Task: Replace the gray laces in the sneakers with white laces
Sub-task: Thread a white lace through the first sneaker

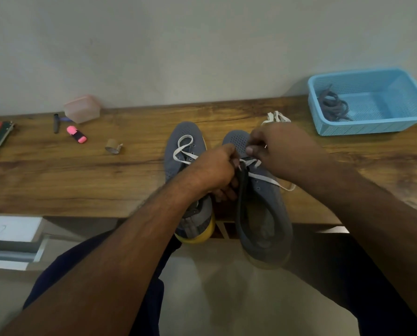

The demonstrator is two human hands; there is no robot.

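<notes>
Head view. Two gray sneakers stand side by side at the near edge of a wooden table (pixel 57 170), heels overhanging toward the person. The left sneaker (pixel 185 146) carries a white lace (pixel 183 147) lying in loose loops over its vamp, not drawn tight. The right sneaker (pixel 263 202) is the one in work: a second white lace (pixel 265 178) crosses its lower eyelets, and one run trails off the shoe's right side onto the table.

The left hand (pixel 214 170) is curled closed at the tongue edge of the right sneaker; it appears to grip the eyelet flap and a lace end, though the contact is partly hidden. The right hand (pixel 282 149) has its fingertips (pixel 250 149) pinched together just above the eyelets, apparently on a lace tip.

The removed gray laces (pixel 333 106) lie bundled in a blue plastic basket (pixel 362 128) at the far right. More white lace is visible behind the right hand.

Judgement: threading of the right sneaker is at an early stage. To do it well, the flap should be held steady, the tip fed squarely through the eyelet, the lace kept flat and untwisted, and both ends evened before moving up.
</notes>
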